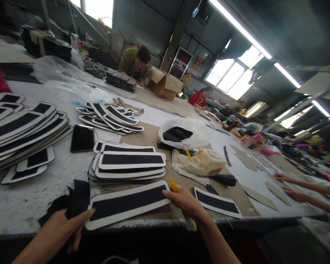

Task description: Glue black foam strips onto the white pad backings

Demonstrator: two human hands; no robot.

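1. Long daylit workshop: a grey-white, scuffed worktable (30, 205) runs away under strip lights, with brown card sheets laid over part of it and other people bent over work at the far end.
2. Right at the near edge lies a long panel (126, 203), a black fabric-like centre framed by a pale border, with rounded corners and a slight curve along its length.
3. The left hand (59, 229) rests at the panel's left end, fingers loosely curled, thumb pointing at the pale rim; it also touches a scrap of black cloth (74, 200) lying crumpled there.
4. The right hand (184, 200) lies on the panel's right end, fingers spread flat on its corner, with a yellow tool (173, 185) tucked against it; whether the hand grips that tool firmly I cannot tell.
5. Handling, as I judge it: the panel looks thin, light and fairly stiff, like backed board, likely to flex along its length if lifted by one end. Holding both short ends, on the pale border, seems the safest.
6. Just behind it sits a stack of matching panels (128, 165), squarely piled; curved ones fan out in a larger heap (19, 128) to the left.
7. Right of the hand lies a smaller panel (217, 201), a black-handled tool (222, 179), and a plastic bag (185, 134) holding dark pieces.
8. A co-worker's forearms (305, 190) reach in from the right.
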